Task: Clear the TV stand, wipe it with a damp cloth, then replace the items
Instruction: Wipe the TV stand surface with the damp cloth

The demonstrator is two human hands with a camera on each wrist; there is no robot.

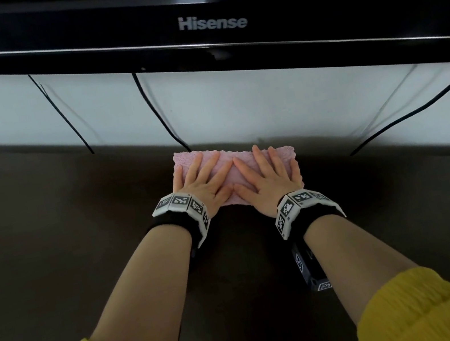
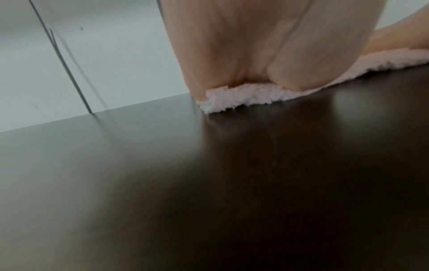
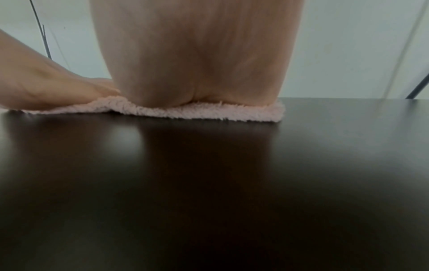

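On the dark top of the TV stand, close to its back edge and just below the television, a folded pink cloth lies flat with both hands on it. The left hand covers the cloth's left half and the right hand its right half; on each the fingers are straight, spread and pressed palm-down, so neither hand grasps the cloth, both only bear on it. The index fingers nearly meet at the middle of the cloth. The wrist views agree: heel of each palm set on the fleecy pink edge, cloth in full contact with the glossy surface. Two thin black cables hang down the pale wall behind the stand; the nearer one drops out of sight right at the cloth's far left corner. A third cable runs along the wall at the right. No ornaments or other items show anywhere on the visible part of the stand. Judgement: the clearing step looks complete for this stretch, and the wiping step is in hand. How much of the top is already wiped cannot be told; no wet trail is readable on the dark finish, only soft reflections. Whether the cloth is damp cannot be told either. Left to do, as I read it: finish wiping the remaining surface, then bring back the removed items, none of which is in view.
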